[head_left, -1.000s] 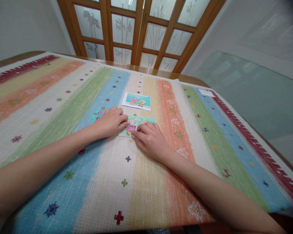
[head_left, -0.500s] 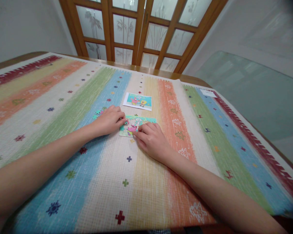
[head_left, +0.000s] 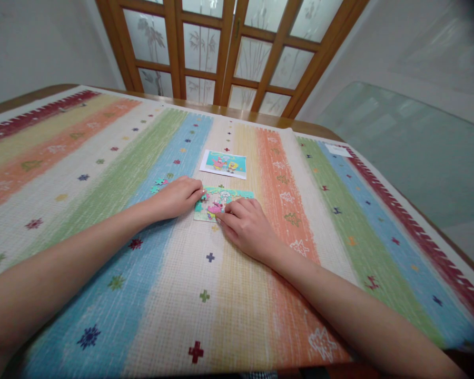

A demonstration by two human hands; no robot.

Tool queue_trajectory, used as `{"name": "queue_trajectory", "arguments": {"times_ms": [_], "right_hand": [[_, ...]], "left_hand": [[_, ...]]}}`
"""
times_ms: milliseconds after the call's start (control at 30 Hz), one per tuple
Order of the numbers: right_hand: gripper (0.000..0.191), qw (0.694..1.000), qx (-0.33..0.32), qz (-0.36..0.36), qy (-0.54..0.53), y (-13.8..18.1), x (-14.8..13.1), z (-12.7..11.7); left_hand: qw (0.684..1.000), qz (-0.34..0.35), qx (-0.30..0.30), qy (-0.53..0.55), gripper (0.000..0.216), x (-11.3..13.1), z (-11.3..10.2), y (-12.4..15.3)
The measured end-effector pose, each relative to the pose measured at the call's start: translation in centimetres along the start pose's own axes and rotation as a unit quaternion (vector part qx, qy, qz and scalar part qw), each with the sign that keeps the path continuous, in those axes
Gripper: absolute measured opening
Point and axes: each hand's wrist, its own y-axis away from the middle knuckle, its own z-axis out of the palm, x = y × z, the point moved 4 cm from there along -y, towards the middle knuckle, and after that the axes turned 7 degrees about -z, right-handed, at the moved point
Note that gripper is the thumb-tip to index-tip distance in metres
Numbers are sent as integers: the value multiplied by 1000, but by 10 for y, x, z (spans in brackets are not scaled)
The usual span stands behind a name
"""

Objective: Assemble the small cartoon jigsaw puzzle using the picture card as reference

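Note:
A small, partly assembled jigsaw puzzle [head_left: 205,216] with a teal rim and a pink cartoon figure lies flat on the striped tablecloth. At its upper left, my left hand [head_left: 179,195] pinches a small puzzle piece [head_left: 205,196] between thumb and fingertips. My right hand [head_left: 247,223] is closed over the right side of the puzzle, its thumb and finger touching the pink area; whether a loose piece is in that grip is hidden. Several loose puzzle pieces [head_left: 158,184] lie behind my left wrist, partly covered by it.
A printed picture card [head_left: 225,164] of the cartoon scene lies just beyond the puzzle. The striped tablecloth [head_left: 174,295] covers the table. A white paper slip [head_left: 338,151] rests at the far right. Wooden glass-paned doors [head_left: 225,52] stand behind the table.
Both hands keep almost the same places at the puzzle, with only slight finger movement on the left. The whole view has shifted a little.

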Motion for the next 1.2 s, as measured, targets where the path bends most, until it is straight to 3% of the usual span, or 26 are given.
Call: {"name": "queue_trajectory", "arguments": {"times_ms": [600,933,1200], "right_hand": [[21,1000,5,4,-26,1,6,5],[25,1000,2,2,-18,-1,3,2],[25,1000,-9,3,-6,-2,1,0]], "left_hand": [[995,96,-1,-40,33,-6,2,-8],[958,233,-110,-124,25,12,-23,-34],[946,235,-149,-165,14,28,-21,-50]]}}
